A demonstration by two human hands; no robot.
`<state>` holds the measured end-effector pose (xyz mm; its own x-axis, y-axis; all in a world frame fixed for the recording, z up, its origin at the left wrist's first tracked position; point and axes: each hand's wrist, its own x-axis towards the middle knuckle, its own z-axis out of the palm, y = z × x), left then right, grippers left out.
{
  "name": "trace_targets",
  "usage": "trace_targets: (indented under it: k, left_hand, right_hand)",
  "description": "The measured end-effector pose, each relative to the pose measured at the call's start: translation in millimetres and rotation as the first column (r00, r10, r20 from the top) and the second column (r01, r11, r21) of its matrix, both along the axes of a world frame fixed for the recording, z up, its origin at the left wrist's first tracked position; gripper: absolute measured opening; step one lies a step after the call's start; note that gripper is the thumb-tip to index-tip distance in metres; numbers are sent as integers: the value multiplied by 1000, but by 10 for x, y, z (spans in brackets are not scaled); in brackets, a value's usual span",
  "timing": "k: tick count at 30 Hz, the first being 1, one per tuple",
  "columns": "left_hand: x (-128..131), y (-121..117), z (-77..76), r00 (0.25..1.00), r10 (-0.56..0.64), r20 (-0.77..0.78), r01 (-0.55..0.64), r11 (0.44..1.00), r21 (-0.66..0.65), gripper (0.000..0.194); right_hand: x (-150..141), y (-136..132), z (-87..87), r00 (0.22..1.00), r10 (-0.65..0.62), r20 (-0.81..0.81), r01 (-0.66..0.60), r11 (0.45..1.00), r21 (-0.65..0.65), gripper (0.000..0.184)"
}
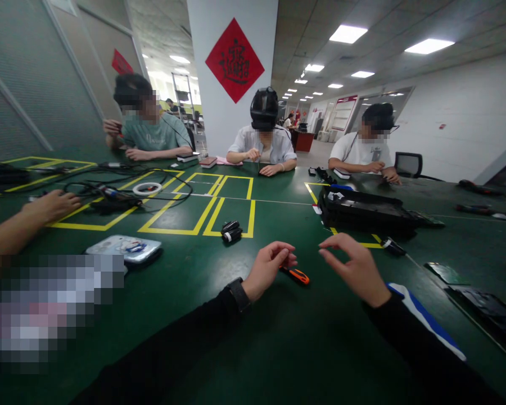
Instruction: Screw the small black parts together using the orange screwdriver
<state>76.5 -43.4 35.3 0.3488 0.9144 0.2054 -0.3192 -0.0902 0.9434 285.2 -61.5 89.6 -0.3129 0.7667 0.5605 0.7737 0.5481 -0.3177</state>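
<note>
My left hand (269,269) hovers low over the green table (236,337) with its fingers curled in a loose pinch. An orange-and-black tool (296,274) lies on the table just right of it, touching or nearly touching the fingertips; whether the hand grips it is unclear. My right hand (354,267) is a little to the right, fingers bent and partly apart, holding nothing visible. Both arms wear black sleeves, and a black watch (238,293) sits on the left wrist.
A small black part (231,231) lies ahead on yellow floor-tape boxes (219,214). A black opened device (366,211) sits at the right, a silver device (124,248) at the left, cables (109,194) beyond. Three people sit across; another person's hand (46,208) rests at left.
</note>
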Motion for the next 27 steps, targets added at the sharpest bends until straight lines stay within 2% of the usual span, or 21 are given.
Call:
trace_targets:
  k: [1,3,6,9,13,19,21,25,27]
  left_hand:
    - [33,-53,-6,999,18,41,-17,1000,-20,22]
    - [70,-142,-11,995,26,93,-23,999,-29,21]
    - [36,-228,30,986,83,143,-70,993,-93,23]
    - [-80,-249,125,984,71,163,-46,988,-150,28]
    - [-259,-213,191,993,-16,117,30,993,-116,28]
    - [-375,-166,-28,999,37,-13,-38,992,-124,30]
    - [-376,-159,-82,998,49,-44,-54,992,-118,30]
    - [-372,-148,-78,994,55,-91,-62,995,-76,28]
    - [-369,-146,-62,992,67,-109,-72,996,-44,29]
  right_hand:
    - [-246,-93,7,997,63,43,-64,998,0,16]
    - [-595,-215,-15,989,88,117,-91,996,19,20]
    - [-796,-241,-84,990,62,130,-71,995,65,7]
    - [-816,-192,-136,994,98,51,-102,991,85,9]
    - [-829,-165,-163,984,167,-57,-160,980,118,18]
    - [-815,-141,-230,958,284,-46,-283,959,18,27]
    - [-797,-124,-268,956,284,-71,-286,958,-16,32]
    - [-771,-108,-305,954,232,-190,-247,967,-64,46]
    - [-771,-116,-300,945,204,-255,-233,969,-87,46]
